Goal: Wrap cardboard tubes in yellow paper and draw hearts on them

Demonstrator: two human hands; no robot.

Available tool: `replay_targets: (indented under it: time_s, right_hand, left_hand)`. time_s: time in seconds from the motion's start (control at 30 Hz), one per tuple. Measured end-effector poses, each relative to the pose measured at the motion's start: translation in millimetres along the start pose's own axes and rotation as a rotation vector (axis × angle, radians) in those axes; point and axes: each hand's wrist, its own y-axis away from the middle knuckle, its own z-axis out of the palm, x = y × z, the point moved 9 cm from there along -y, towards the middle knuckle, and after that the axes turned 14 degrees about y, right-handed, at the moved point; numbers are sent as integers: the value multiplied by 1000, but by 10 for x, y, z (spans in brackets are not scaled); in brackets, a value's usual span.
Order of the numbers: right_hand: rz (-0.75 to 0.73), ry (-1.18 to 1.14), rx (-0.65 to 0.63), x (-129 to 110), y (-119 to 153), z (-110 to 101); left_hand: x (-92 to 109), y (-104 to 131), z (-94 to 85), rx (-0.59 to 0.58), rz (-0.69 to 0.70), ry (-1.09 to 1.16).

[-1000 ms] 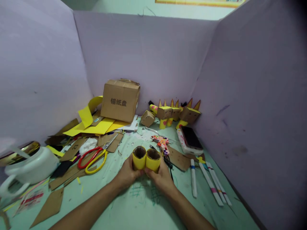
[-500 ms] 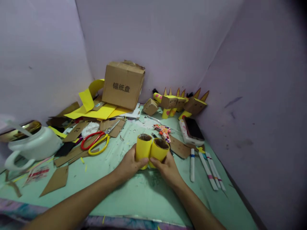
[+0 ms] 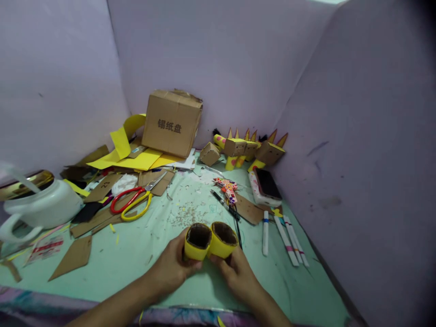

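Two short cardboard tubes wrapped in yellow paper are held side by side, touching, near the front of the table. My left hand (image 3: 175, 263) is closed round the left yellow tube (image 3: 196, 252). Round the right yellow tube (image 3: 223, 247) my right hand (image 3: 233, 268) is closed, thumb in front. Their open tops face up toward me and show dark brown insides. Beyond them lie a black pen (image 3: 221, 202) and a glue gun (image 3: 227, 188) with a colourful pattern, its dark cord running toward my right hand.
Scissors (image 3: 134, 203) with red and yellow handles lie left on cardboard scraps. A white teapot-like vessel (image 3: 56, 204) stands far left. Behind are yellow paper (image 3: 136, 161), a cardboard box (image 3: 172, 125) and giraffe-like cardboard figures (image 3: 252, 150). Markers (image 3: 265, 234) and a phone (image 3: 269, 184) lie right.
Both hands have brought the two yellow tubes lower and nearer to me, with the open tops tipped more toward the camera. The view has shifted slightly.
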Motion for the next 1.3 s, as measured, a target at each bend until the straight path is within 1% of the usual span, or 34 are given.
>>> replay_targets:
  time_s: [0.07,0.17,0.23,0.3,0.37,0.47,0.53,0.63,0.73,0.8,0.9,1.0,1.07,1.3]
  right_hand:
    - [-38,34,12,-67,0,2]
    - [-98,101,37,-169,9,-13]
    - [-111,98,28,-203,16,-24]
    - [-85,29,-36,-189,22,-11]
    - [-48,-102,-152,-155,32,38]
    - [-32,-292,-319,-130,56,108]
    - [-33,-338,-363,-113,55,113]
    - [-45,-329,-357,-108,33,71]
    - [-66,-353,-375,-161,11,24]
    - [-75,-371,-399,-196,-14,-6]
    - [-66,-365,-427,-203,-74,-35]
    - [-38,-344,-439,-166,-129,-23]
    - [-27,-335,-439,-142,-146,-2]
    - [-27,-320,-407,-109,-137,18]
  left_hand:
    - [-7,-2,-1,-6,13,-3]
    - [-28,-7,-2,-5,-4,-16]
    - [-37,-11,6,-17,-17,-17]
    - [-41,-18,12,-38,-14,-24]
    - [-51,-30,-8,-44,-2,-39]
    - [-70,-43,-56,-49,15,-52]
    - [-43,-35,-93,-56,50,-57]
    - [24,15,-193,-26,106,-63]
    - [54,89,-284,21,108,-88]
    - [83,130,-308,55,115,-138]
    - [129,154,-282,97,106,-245]
    - [128,138,-229,100,47,-397]
    - [114,126,-218,95,16,-457]
    - [87,116,-213,87,-8,-467]
